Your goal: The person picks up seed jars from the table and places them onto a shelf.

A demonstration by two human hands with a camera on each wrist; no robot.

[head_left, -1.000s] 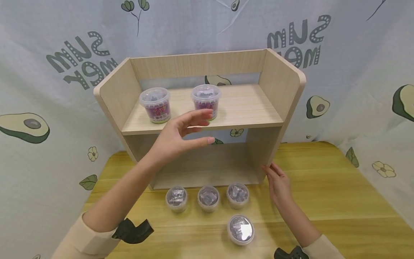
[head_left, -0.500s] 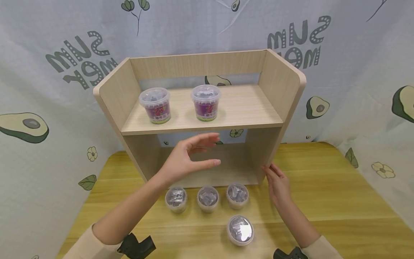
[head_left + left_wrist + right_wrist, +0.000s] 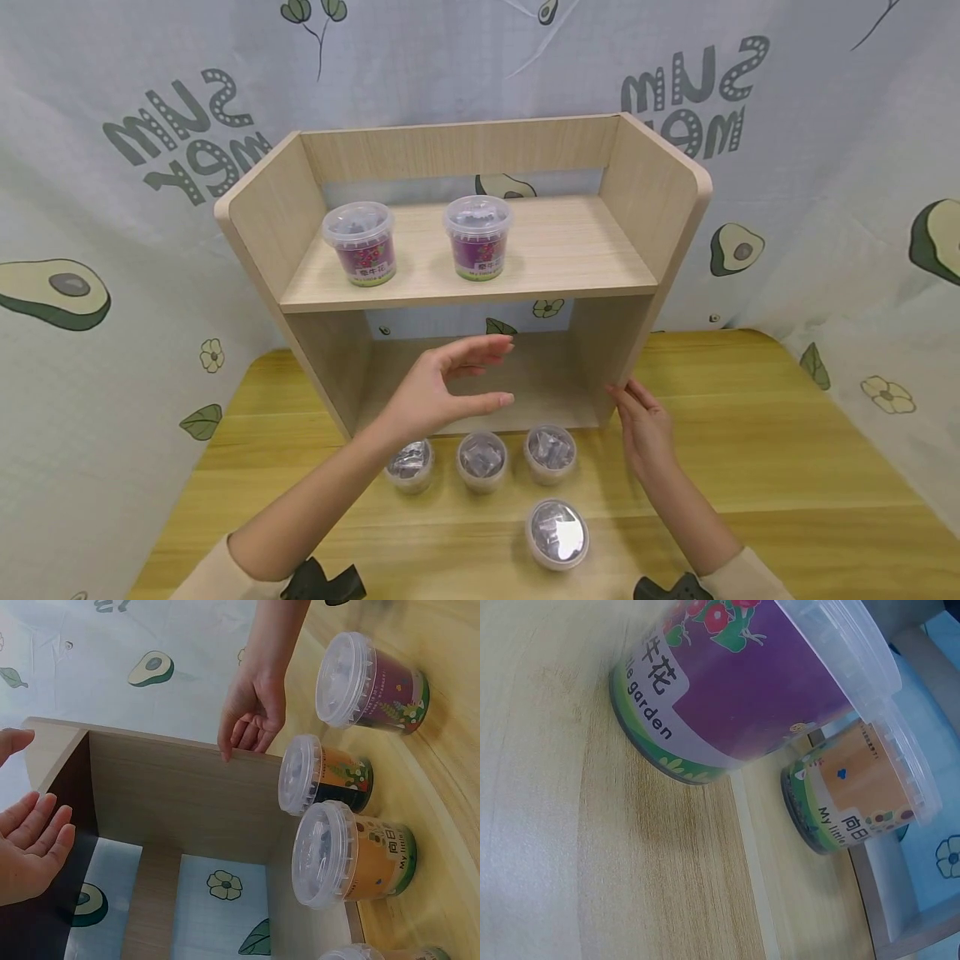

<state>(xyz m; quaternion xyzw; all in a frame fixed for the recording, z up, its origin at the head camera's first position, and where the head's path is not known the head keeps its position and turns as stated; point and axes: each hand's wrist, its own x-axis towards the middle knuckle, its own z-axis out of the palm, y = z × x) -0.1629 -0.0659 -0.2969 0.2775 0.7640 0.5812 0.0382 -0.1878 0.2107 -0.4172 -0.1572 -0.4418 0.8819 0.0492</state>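
Observation:
My left hand (image 3: 438, 390) hovers before the lower compartment of a light wooden two-tier shelf (image 3: 457, 293), thumb and fingers spread apart with nothing between them. The right hand (image 3: 645, 425) pinches the front edge of the shelf's right side panel, low down; in the left wrist view, its thumb laps over that edge. Two purple-labelled plastic tubs (image 3: 480, 257) with clear lids stand upright on the upper board. In front of the shelf sit three lidded tubs in a row, the middle tub (image 3: 482, 460) below my left hand. Nearer me is a purple "little garden" tub (image 3: 757, 697).
The shelf and tubs stand on a yellow wood-grain table (image 3: 765, 450). An orange-labelled tub (image 3: 379, 859) is close to the shelf's front edge. Behind hangs a pale cloth (image 3: 450, 67) with avocado prints and lettering.
My left hand has come down from in front of the upper board's tub to the lower compartment, staying spread. The right hand keeps its place on the side panel. The tubs have not moved.

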